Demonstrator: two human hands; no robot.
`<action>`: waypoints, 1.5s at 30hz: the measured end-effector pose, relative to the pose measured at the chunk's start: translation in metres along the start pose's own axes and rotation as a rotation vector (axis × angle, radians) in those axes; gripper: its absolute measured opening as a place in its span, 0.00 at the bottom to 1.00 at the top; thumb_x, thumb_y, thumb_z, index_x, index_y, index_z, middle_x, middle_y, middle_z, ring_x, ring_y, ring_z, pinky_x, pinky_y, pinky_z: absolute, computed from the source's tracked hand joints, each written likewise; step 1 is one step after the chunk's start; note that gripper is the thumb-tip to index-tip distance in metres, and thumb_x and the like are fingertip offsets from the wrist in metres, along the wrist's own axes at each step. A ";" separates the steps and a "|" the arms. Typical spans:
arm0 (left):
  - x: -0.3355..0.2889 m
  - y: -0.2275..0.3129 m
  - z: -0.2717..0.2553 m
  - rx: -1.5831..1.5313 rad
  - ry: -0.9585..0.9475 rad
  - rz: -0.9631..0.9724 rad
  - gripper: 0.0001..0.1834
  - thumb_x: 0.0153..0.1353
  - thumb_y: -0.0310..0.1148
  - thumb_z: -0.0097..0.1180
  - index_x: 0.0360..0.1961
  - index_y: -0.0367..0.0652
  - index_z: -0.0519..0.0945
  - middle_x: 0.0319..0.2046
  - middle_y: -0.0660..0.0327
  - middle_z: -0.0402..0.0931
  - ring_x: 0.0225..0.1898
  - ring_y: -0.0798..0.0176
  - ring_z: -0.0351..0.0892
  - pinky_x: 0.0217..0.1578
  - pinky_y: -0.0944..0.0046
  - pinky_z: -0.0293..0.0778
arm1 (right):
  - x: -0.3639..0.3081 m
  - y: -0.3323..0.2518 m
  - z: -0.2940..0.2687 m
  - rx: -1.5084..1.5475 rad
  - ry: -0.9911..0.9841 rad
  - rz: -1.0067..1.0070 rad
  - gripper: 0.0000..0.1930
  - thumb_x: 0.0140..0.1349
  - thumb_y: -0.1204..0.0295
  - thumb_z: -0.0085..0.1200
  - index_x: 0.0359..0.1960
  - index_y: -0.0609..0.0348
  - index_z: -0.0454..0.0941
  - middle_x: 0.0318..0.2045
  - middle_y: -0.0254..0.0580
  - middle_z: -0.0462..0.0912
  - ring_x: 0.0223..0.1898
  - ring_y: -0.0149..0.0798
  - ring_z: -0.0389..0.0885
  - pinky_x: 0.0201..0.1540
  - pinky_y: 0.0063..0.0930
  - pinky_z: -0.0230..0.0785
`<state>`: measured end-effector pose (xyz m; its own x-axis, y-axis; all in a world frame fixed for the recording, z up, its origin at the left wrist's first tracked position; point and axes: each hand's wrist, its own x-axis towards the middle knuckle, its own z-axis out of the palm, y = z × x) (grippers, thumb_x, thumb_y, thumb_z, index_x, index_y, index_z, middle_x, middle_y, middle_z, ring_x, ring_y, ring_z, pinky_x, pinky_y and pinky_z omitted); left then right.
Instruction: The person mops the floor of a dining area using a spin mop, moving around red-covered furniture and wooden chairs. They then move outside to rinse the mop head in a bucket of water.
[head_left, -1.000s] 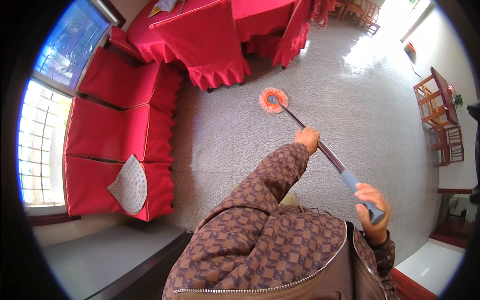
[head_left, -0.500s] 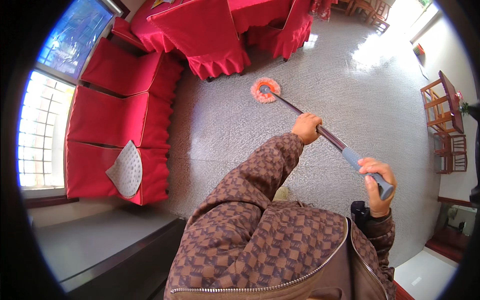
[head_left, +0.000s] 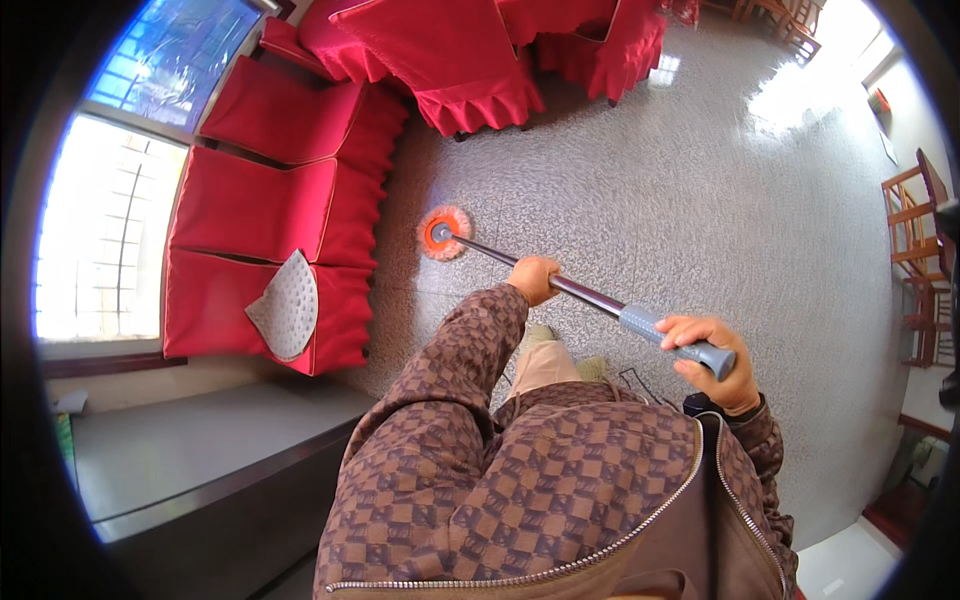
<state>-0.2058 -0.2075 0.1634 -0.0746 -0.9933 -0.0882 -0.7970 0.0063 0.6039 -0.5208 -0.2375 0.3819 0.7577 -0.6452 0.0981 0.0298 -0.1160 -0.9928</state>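
A mop (head_left: 592, 297) with a dark pole, a grey grip and a round orange head (head_left: 432, 236) with a pale pinkish fringe slants across the view. Its head rests on the speckled grey floor (head_left: 620, 180), a short way from the red-covered chairs. My left hand (head_left: 533, 280) is wrapped round the pole about midway. At the upper end, my right hand (head_left: 715, 358) grips the grey handle, fingers over its top and thumb below.
Several red-draped chairs (head_left: 245, 208) line the left wall under a window; a light dimpled pad (head_left: 288, 312) lies on the nearest. A red-covered table and chairs (head_left: 445, 60) stand ahead. A dark cabinet (head_left: 215, 435) is at my lower left. Wooden chairs (head_left: 915, 225) stand at the right.
The mop head has swept left and nearer to me, toward the row of red chairs. Both hands moved left with the pole, keeping their hold. The pole now lies flatter across the view.
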 end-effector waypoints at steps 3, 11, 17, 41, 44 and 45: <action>0.016 0.021 0.025 -0.005 -0.069 0.064 0.10 0.42 0.35 0.65 0.22 0.45 0.76 0.23 0.53 0.76 0.30 0.46 0.76 0.32 0.50 0.72 | -0.030 -0.011 -0.015 0.004 0.138 -0.005 0.11 0.49 0.82 0.52 0.36 0.60 0.72 0.35 0.44 0.80 0.47 0.47 0.77 0.54 0.44 0.66; 0.067 0.188 0.066 -0.421 -0.080 0.496 0.11 0.45 0.32 0.62 0.17 0.43 0.71 0.19 0.57 0.71 0.27 0.50 0.73 0.30 0.54 0.69 | -0.122 -0.133 -0.038 -0.357 0.504 -0.061 0.11 0.56 0.66 0.52 0.36 0.58 0.69 0.24 0.39 0.75 0.35 0.40 0.74 0.55 0.48 0.61; 0.084 0.203 0.045 -0.407 -0.086 0.480 0.12 0.43 0.35 0.62 0.18 0.42 0.71 0.21 0.55 0.72 0.28 0.47 0.72 0.29 0.52 0.67 | -0.106 -0.164 -0.010 -0.520 0.566 -0.187 0.17 0.60 0.57 0.51 0.42 0.54 0.63 0.20 0.32 0.71 0.29 0.34 0.70 0.49 0.41 0.62; -0.057 0.006 -0.015 -0.294 0.197 0.376 0.11 0.44 0.33 0.61 0.15 0.47 0.70 0.14 0.56 0.69 0.18 0.47 0.71 0.19 0.51 0.66 | 0.020 -0.098 0.035 -0.106 0.325 -0.035 0.25 0.56 0.61 0.58 0.49 0.62 0.65 0.21 0.33 0.74 0.29 0.36 0.77 0.50 0.40 0.67; -0.024 0.081 0.001 -0.465 0.083 0.596 0.10 0.42 0.32 0.61 0.16 0.47 0.70 0.13 0.58 0.68 0.16 0.50 0.70 0.19 0.52 0.65 | -0.024 -0.152 0.012 -0.250 0.431 -0.186 0.20 0.57 0.61 0.57 0.43 0.56 0.62 0.14 0.25 0.69 0.21 0.28 0.70 0.37 0.28 0.61; -0.015 0.102 0.003 -0.512 0.018 0.625 0.10 0.41 0.32 0.60 0.17 0.47 0.70 0.13 0.57 0.68 0.17 0.49 0.70 0.20 0.51 0.65 | -0.039 -0.168 0.009 -0.283 0.426 -0.224 0.18 0.57 0.61 0.56 0.42 0.54 0.62 0.14 0.23 0.69 0.21 0.26 0.68 0.38 0.27 0.61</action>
<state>-0.2880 -0.1914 0.2237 -0.4021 -0.8256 0.3958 -0.2375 0.5116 0.8258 -0.5494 -0.1860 0.5445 0.4206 -0.8229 0.3819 -0.0612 -0.4457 -0.8931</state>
